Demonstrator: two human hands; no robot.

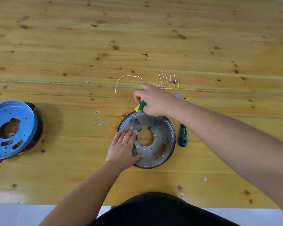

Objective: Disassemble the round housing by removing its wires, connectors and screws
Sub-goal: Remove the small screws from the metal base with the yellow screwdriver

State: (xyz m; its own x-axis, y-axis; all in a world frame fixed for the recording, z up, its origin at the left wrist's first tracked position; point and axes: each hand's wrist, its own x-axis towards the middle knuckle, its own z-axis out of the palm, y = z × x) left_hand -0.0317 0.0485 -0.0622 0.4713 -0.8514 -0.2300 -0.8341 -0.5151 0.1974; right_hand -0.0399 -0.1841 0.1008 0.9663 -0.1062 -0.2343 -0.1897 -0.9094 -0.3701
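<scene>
Grey metal housing point(160, 137) flat on tabletop point(72, 46), right in front of person, holes facing up. Left hand point(123, 146) spread flat on its near-left side, fingers straight, prob pinning it so it won't spin. Right hand point(153, 100) wrapped round yellow-green screwdriver point(140, 107), tip down at far-left rim, looks like screw there. Spare driver point(183, 136) parked just right of housing, easy reach. Pulled wires point(153, 80) lie further back, out of way. Blue housing point(11, 131) way off left.
</scene>
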